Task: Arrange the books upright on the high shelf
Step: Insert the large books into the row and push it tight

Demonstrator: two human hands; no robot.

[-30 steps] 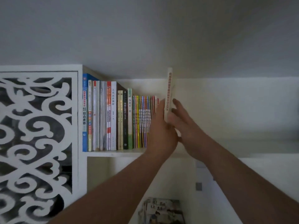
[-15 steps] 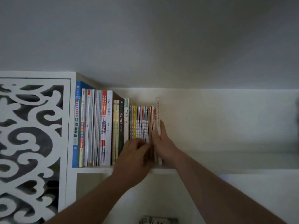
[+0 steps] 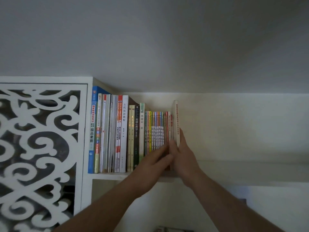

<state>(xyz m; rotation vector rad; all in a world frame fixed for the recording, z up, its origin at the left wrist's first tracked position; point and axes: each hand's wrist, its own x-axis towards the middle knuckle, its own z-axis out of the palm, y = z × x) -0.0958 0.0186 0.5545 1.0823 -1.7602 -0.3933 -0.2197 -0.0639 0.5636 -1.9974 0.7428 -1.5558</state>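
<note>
A row of books (image 3: 123, 134) stands upright on the high white shelf (image 3: 234, 171), packed against the shelf's left wall. At the row's right end stands a thin white book (image 3: 175, 118) with red spine lettering. My right hand (image 3: 182, 156) holds this book near its bottom, fingers along its right cover and thumb at its spine. My left hand (image 3: 155, 163) lies with straight fingers against the lower spines of the thin colourful books (image 3: 156, 128) just left of it. The two hands touch each other.
A white carved lattice panel (image 3: 41, 148) fills the left side. The ceiling hangs close above the shelf. To the right of the row the shelf board runs on bare. Below the shelf, a stack of books (image 3: 172, 229) peeks in at the bottom edge.
The white book came down from above the row and now stands on the shelf at the row's right end. My left hand slid down onto the lower spines.
</note>
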